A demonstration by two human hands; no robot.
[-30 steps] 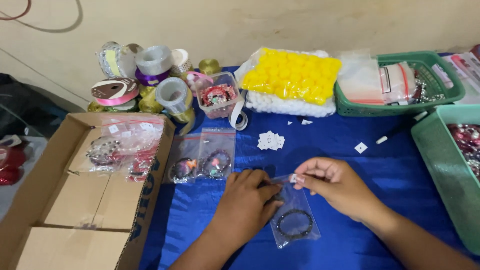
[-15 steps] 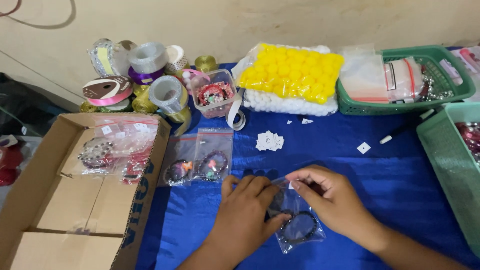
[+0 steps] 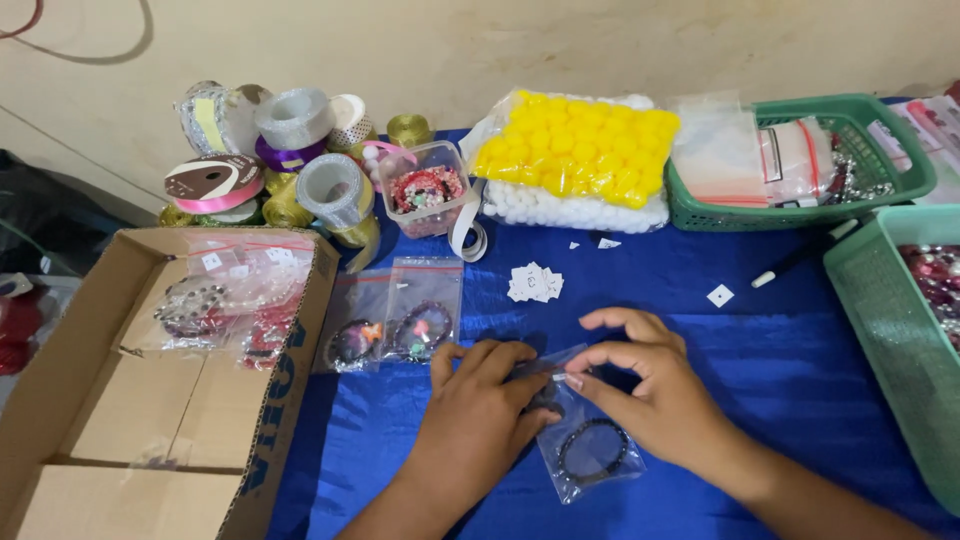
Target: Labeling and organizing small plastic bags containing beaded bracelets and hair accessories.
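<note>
A small clear plastic bag (image 3: 590,455) with a dark bead bracelet (image 3: 592,450) inside lies on the blue cloth (image 3: 760,360). My left hand (image 3: 480,415) presses on the bag's top left edge. The fingers of my right hand (image 3: 650,385) pinch the bag's top edge from the right. Two more bagged bracelets (image 3: 395,320) lie to the left, beside an open cardboard box (image 3: 120,410).
Ribbon spools (image 3: 270,160) and a small tub of beads (image 3: 428,190) stand at the back left. A bag of yellow and white balls (image 3: 575,160) lies at the back. Green baskets sit at the back right (image 3: 800,215) and far right (image 3: 890,340). Small paper tags (image 3: 535,283) lie mid-cloth.
Both hands have closed in along the top edge of the bag; the right hand has shifted slightly left and now pinches the edge. The bag stays flat on the cloth.
</note>
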